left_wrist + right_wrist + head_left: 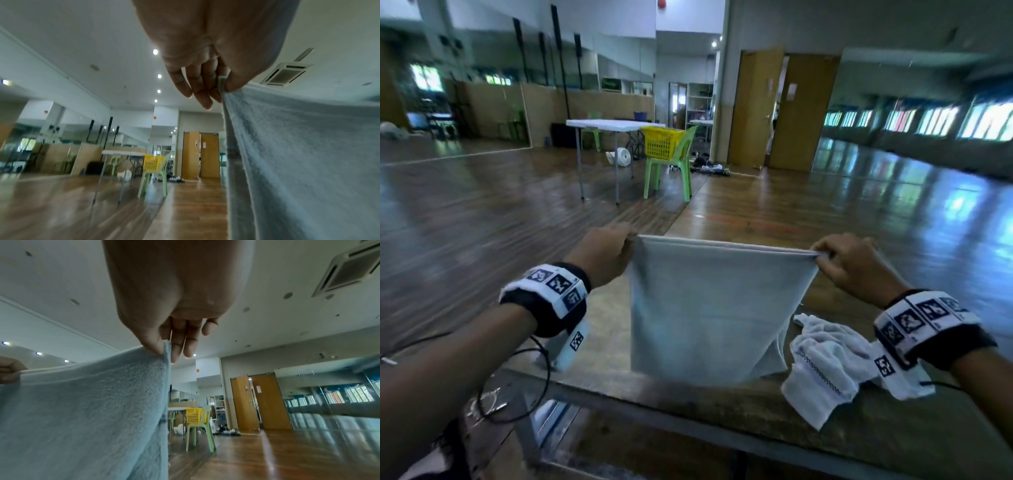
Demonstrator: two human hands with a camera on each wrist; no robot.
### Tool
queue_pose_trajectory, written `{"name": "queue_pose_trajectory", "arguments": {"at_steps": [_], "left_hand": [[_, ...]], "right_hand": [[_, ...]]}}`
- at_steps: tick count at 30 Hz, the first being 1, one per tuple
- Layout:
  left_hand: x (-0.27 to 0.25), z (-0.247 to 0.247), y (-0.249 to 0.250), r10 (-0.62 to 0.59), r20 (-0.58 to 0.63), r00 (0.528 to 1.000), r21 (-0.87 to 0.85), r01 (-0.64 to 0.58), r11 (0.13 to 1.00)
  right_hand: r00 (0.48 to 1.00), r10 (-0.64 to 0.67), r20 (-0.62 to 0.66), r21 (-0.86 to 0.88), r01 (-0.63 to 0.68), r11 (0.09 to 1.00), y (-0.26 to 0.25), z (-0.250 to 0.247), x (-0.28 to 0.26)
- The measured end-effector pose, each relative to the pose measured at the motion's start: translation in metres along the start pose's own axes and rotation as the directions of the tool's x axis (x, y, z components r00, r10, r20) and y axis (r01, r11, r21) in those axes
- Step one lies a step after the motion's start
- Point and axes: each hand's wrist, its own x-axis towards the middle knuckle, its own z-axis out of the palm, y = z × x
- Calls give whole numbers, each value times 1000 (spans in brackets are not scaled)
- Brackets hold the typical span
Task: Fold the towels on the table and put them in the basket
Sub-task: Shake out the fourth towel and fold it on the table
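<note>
Towel: the grey towel (709,308) hangs in the air in front of me, over the near part of the table (688,407). It looks folded in two, with two edges together at the top. Its bottom edge is down by the table; I cannot tell if it touches.

Left hand: my left hand (602,255) pinches the top left corner of the towel. In the left wrist view my thumb (238,79) and one finger squeeze the corner, and my other fingers (202,95) point down, loose.

Right hand: my right hand (849,263) pinches the top right corner. In the right wrist view the corner sticks up between my thumb (150,337) and a finger.

Top edge: it runs nearly straight from one hand to the other, pulled tight.

Other towel: a white towel (825,363) lies in a crumpled heap on the table, to the right of the grey one, under my right wrist.

Basket: the yellow basket (662,142) sits on a green chair (674,171), far across the room, well apart from me.

Far table: a white table (606,125) stands just left of the chair.

Floor: shiny brown wood (482,205).

Doors: brown doors (784,109) stand behind the chair, to the right.
</note>
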Motion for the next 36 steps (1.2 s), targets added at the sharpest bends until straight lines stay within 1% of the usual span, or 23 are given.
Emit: {"name": "queue_pose_trajectory", "arguments": {"at_steps": [3,5,7,9,11,14,16,17,18,19,20,21,22,23,25,29,33,36], "left_hand": [[17,-41,16,46,-66,997,19,-45,999],[23,-61,26,60,-100,993,42,-56,998],[25,-75,32,58,-93,994,49,-54,997],[23,-84,35,70,-71,995,47,-67,997],[19,-89,36,82,-68,994,41,-79,996],[13,-94,36,63,-85,994,-24,-66,998],[10,-96,35,76,-105,992,-48,-81,996],[9,-97,34,87,-98,991,-53,-92,994],[7,-99,33,90,-70,993,-63,-95,993],[6,-102,32,90,-8,996,-82,-90,993],[4,-106,31,96,90,991,-104,-86,991],[2,-110,31,103,190,976,-132,-78,988],[1,-113,30,103,264,959,-164,-60,985],[0,-116,30,95,298,950,-192,-37,981],[0,-116,28,75,298,951,-197,-16,980],[6,-102,18,79,274,958,-135,-43,990],[9,-74,0,33,316,948,-88,-5,996],[8,-43,-13,0,291,957,-41,13,999]], "right_hand": [[998,-35,-57,36,37,999,-8,-38,16],[998,-21,-52,68,25,997,-15,-57,22],[1000,20,-15,136,-18,991,-21,-73,23],[999,41,8,186,-41,982,-25,-83,22],[999,36,2,203,-36,979,-28,-90,19],[999,32,4,214,-32,976,-30,-95,15],[1000,19,25,208,-23,978,-30,-98,12],[998,15,55,211,-27,977,-31,-99,10],[994,18,108,217,-41,975,-32,-101,8],[984,30,178,224,-71,972,-31,-104,6],[968,46,247,241,-107,965,-30,-106,4],[953,59,296,273,-144,951,-28,-108,2],[946,65,317,317,-171,933,-27,-109,1],[946,67,316,363,-186,913,-25,-110,-1],[953,66,296,420,-192,887,-24,-108,-2],[947,58,314,430,-197,881,-22,-93,0],[928,72,365,395,-224,891,-15,-65,2],[910,74,409,365,-237,900,-12,-34,1]]}}
